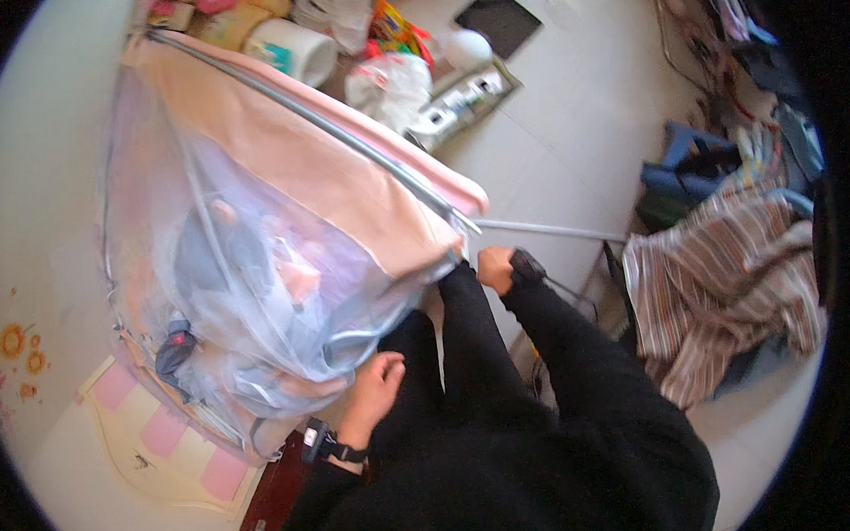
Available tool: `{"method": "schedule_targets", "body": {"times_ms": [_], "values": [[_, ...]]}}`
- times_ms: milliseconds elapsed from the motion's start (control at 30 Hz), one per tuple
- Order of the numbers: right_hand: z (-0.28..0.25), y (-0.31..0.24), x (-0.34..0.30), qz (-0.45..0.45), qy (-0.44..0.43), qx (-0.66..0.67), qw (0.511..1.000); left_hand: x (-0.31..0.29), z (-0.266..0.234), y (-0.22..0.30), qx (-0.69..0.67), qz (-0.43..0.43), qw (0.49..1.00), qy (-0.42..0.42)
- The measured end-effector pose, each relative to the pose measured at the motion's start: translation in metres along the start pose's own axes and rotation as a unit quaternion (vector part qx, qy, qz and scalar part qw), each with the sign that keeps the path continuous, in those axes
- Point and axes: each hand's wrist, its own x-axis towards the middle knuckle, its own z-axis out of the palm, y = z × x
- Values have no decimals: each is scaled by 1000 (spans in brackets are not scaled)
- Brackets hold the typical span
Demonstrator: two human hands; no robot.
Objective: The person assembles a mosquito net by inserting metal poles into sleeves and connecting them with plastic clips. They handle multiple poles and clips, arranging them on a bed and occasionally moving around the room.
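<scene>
A sheer pale mosquito net (248, 300) with a peach fabric band (281, 163) hangs in folds over a bed. A grey metal pole (317, 115) runs slantwise along its upper edge. My left hand (377, 387) is beside the net's lower right folds, fingers loosely bent and nothing visible in them. Beyond my knees, my right hand (493, 268) is closed in a fist, just below a thin white pole (555, 228). What it holds, if anything, is hidden. Both wrists carry small dark devices.
Bags, a white roll-shaped thing (305, 52) and a white ball (467, 51) crowd the far side. A brown striped cloth (725, 283) drapes over a pile at right. A cream and pink headboard (164, 434) stands lower left, near a wall with flower decorations (14, 341).
</scene>
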Motion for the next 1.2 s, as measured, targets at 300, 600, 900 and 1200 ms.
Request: {"method": "schedule_targets", "body": {"times_ms": [300,600,900,1200], "values": [[-22,-34,101,255,43,233,937,-7,5,2,15,10,1000,-3],[-79,-162,-19,118,29,344,931,4,-10,-1,-143,61,980,122],[-73,-224,-74,110,50,399,909,68,-30,53,-525,37,849,52],[-46,-222,-68,87,123,333,931,91,-7,44,-542,25,839,42]]}}
